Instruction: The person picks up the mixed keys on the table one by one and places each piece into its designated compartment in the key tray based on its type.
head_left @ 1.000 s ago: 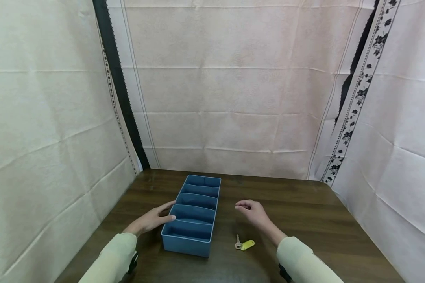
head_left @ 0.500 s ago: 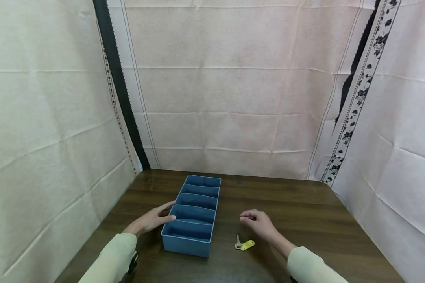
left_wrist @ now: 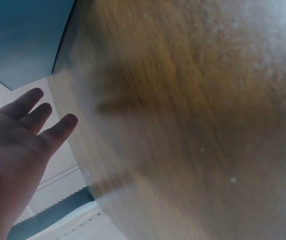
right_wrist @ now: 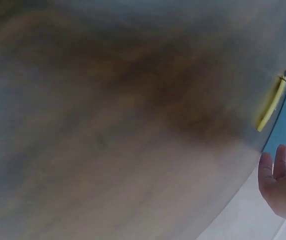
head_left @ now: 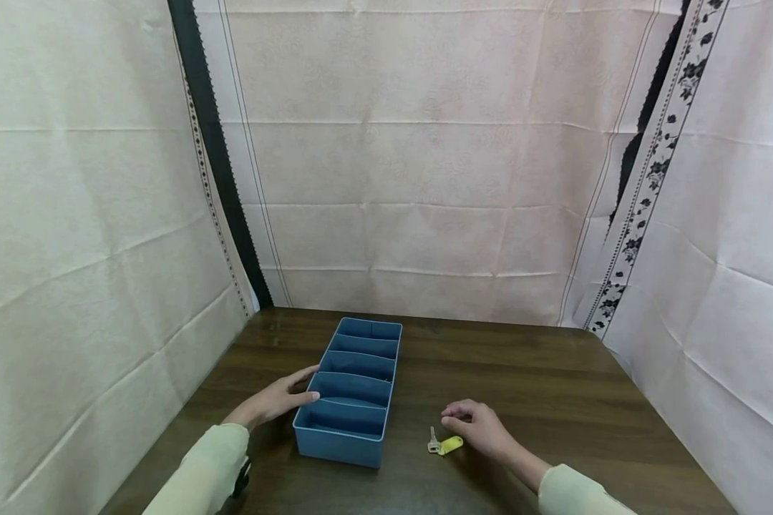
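A long blue divided organizer box (head_left: 338, 450) stands on the table, its several compartments in a row. My left hand (head_left: 272, 402) rests against its left side, thumb at the rim and fingers fairly straight; the left wrist view shows the fingers spread beside the blue wall (left_wrist: 23, 35). Right of the box lies a small key (head_left: 433, 440) joined to a yellow key tag (head_left: 451, 445). Just beyond and to the right of the tag hovers my right hand (head_left: 479, 429), fingers loosely bent with nothing held. In the right wrist view the tag (right_wrist: 271, 107) appears beyond the fingertips.
The dark wooden table (head_left: 522, 365) extends behind and to the right of the key. Pale cloth curtains (head_left: 425, 179) enclose its back and both sides. Dark strips (head_left: 225, 157) run down near the corners.
My right hand has moved toward me and slightly right, coming down close to the key and its yellow tag. The left hand, box and key have stayed in place.
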Motion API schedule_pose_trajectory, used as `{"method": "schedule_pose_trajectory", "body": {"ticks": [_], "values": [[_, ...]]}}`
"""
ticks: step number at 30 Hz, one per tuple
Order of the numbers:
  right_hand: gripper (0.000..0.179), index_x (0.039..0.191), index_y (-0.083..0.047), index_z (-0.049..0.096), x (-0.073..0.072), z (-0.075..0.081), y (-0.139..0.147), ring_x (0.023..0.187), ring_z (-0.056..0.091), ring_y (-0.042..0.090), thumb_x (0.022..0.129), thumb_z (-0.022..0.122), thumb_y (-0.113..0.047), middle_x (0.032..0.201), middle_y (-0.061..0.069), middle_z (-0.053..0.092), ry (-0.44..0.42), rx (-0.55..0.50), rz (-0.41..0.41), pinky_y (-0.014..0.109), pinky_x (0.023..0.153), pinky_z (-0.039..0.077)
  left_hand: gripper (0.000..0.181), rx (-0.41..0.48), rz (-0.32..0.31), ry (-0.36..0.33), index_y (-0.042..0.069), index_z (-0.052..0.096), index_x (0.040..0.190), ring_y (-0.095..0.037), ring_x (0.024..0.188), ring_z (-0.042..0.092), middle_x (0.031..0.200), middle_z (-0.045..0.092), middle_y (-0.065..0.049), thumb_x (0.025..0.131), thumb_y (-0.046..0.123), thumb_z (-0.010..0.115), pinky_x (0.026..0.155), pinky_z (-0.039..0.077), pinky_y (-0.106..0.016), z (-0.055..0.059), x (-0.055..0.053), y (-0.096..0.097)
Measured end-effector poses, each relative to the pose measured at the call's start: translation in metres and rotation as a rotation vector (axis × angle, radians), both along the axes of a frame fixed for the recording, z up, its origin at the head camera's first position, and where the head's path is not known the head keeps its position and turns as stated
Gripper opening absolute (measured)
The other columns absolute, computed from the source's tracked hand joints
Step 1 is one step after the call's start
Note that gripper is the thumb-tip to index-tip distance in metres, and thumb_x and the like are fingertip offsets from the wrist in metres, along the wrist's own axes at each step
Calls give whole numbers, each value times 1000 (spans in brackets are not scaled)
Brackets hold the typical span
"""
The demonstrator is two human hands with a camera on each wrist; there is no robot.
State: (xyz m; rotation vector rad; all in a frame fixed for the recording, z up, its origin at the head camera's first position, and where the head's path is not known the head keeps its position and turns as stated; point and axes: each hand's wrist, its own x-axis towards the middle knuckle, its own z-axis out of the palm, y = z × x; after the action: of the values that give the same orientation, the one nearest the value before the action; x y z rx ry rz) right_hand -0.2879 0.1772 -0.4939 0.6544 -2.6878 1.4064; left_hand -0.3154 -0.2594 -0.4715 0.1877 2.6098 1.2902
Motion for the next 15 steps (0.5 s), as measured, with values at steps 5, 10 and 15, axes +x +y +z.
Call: {"method": "schedule_pose_trajectory", "body": {"ticks": [5, 10, 15], "values": [[20, 99, -9, 75, 11, -8, 4, 97, 64, 18, 92, 72, -28, 112, 4, 67, 0, 40, 37, 28, 80, 52, 70, -1, 0, 1, 28, 35, 155, -46, 143, 26, 158, 31, -17, 94, 48, 64, 106, 20, -74, 1, 0, 1], [10, 90, -16, 76, 17, -14, 4, 101, 64, 21, 90, 74, -25, 111, 6, 68, 66, 71, 38, 34, 85, 53, 70, 6, 2, -4, 28, 35, 155, -45, 143, 27, 158, 32, -17, 95, 48, 64, 106, 21, -74, 1, 0, 1], [6, 86, -19, 76, 20, -20, 1, 100, 64, 21, 87, 77, -25, 105, 3, 69, 164, 117, 14, 38, 88, 51, 70, 4, -1, -1, 28, 35, 155, -46, 143, 26, 158, 31, -17, 95, 48, 64, 106, 20, -74, 1, 0, 1]]}}
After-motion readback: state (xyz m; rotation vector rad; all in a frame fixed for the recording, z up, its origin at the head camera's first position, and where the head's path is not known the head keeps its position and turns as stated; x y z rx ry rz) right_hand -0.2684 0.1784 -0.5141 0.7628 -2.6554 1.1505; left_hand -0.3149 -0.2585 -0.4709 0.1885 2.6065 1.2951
